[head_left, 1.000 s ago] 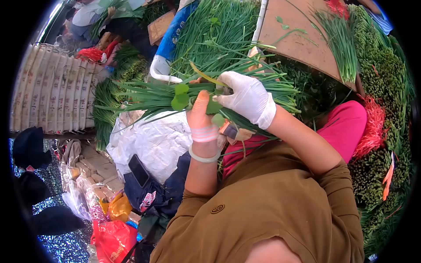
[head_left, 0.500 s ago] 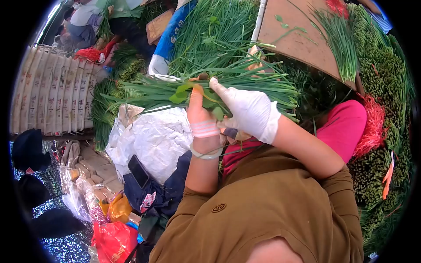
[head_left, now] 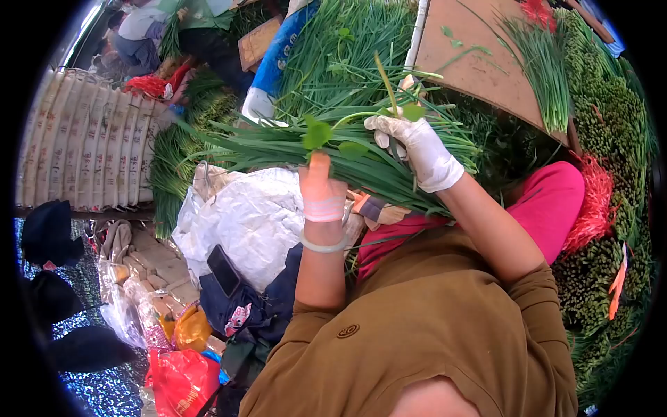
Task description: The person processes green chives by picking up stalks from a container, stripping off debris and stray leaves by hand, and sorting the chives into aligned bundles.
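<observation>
A loose bunch of long green garlic chives lies crosswise above my lap. My left hand, with a striped cuff and a pale bangle at the wrist, grips it from the near side. Its thumb shows against the leaves; the other fingers are hidden. My right hand, in a white glove, is closed on a broad-leaved weed over the right part of the bunch. The weed's stem stands up above the glove, and its round leaves lie across the chives.
A heap of chives lies ahead, beside a brown board with a small bunch on it. Stacked bundles and red twine are at the right. A white sack and phone lie left. Another person sits far left.
My right hand has moved right, away from my left hand, and pulled the leafy weed up and rightward. My left hand stays at the bunch, slightly lower.
</observation>
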Demonstrator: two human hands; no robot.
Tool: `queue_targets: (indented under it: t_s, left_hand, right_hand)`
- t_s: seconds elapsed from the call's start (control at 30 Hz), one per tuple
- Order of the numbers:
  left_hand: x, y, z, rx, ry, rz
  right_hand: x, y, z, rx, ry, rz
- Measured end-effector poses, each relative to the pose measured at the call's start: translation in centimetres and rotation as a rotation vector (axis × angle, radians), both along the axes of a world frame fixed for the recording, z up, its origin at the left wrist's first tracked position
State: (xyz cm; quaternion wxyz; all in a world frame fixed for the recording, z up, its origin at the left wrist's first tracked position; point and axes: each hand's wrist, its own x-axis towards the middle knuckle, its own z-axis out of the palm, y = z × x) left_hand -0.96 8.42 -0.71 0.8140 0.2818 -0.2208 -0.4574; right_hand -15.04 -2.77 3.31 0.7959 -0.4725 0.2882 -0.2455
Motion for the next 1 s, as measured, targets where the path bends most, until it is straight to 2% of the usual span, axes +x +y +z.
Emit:
queue_targets:
  t_s: [0.1, 0.13, 0.17, 0.23, 0.27, 0.37, 0.4, 0.43, 0.5, 0.63, 0.67, 0.7, 0.77, 0.83, 0.87, 0.9, 0.93, 1.0]
  left_hand:
    - [-0.3, -0.1, 0.5, 0.087, -0.082, 0.041]
    - [-0.4, -0.3, 0.5, 0.081, -0.047, 0.084]
    - [-0.6, -0.5, 0.6, 0.089, -0.058, 0.105]
    - [-0.9, -0.7, 0.8, 0.107, -0.083, 0.144]
    - [-0.8, -0.5, 0.9, 0.094, -0.092, 0.103]
    - [-0.8, -0.5, 0.9, 0.122, -0.091, 0.127]
    - [-0.9, -0.4, 1.2, 0.123, -0.124, 0.113]
    - [-0.7, -0.4, 1.0, 0.094, -0.108, 0.091]
    - [0.1, -0.3, -0.2, 0.04, -0.075, 0.047]
    - [0.5, -0.3, -0.1, 0.118, 0.024, -0.006]
    - [0.6, -0.5, -0.6, 0.134, 0.054, 0.024]
    - [0.9, -1.0, -1.5, 0.148, 0.083, 0.055]
    - [1.1, -1.6, -2.0, 0.2, 0.186, 0.062]
    - [1.8, -1.7, -2.0, 0.28, 0.334, 0.017]
    - [1.6, -1.3, -2.5, 0.183, 0.351, 0.08]
    - [2.2, -1.5, -3.6, 0.143, 0.459, 0.113]
    - [2.4, -1.5, -4.2, 0.183, 0.466, 0.137]
    - [3.3, -0.9, -5.8, 0.216, 0.509, 0.151]
  right_hand:
    - [0.5, 0.5, 0.7, 0.06, 0.015, 0.092]
    - [0.5, 1.0, 0.9, 0.002, -0.037, 0.112]
    - [1.0, 1.3, 1.3, 0.052, 0.056, 0.123]
    - [2.3, 2.4, -0.7, -0.561, 0.024, -0.004]
    - [1.4, 2.4, -0.3, -0.811, 0.21, 0.036]
    - [2.2, 1.6, -1.9, -0.682, 0.096, -0.009]
    - [2.5, 1.0, -2.4, -0.668, 0.074, -0.119]
    - [2.0, 0.8, -1.2, -0.106, -0.067, -0.126]
    - [1.1, -0.8, -1.4, 0.089, -0.126, -0.058]
    - [1.5, 0.3, -0.7, 0.032, -0.066, 0.001]
    - [1.9, 1.2, -0.4, 0.005, -0.033, -0.053]
    - [2.4, 1.7, -1.5, -0.181, -0.017, -0.075]
    - [2.5, 2.2, -0.4, -0.064, -0.249, -0.166]
    - [-0.2, 1.1, 2.6, 0.145, -0.195, -0.138]
    - [-2.0, 0.1, 2.7, 0.168, -0.215, -0.086]
    - [-4.5, -0.5, 4.3, 0.168, -0.118, -0.12]
    - [-7.5, -2.0, 4.1, 0.163, -0.148, -0.084]
    - [-14.3, -3.9, 3.7, 0.072, -0.075, -0.271]
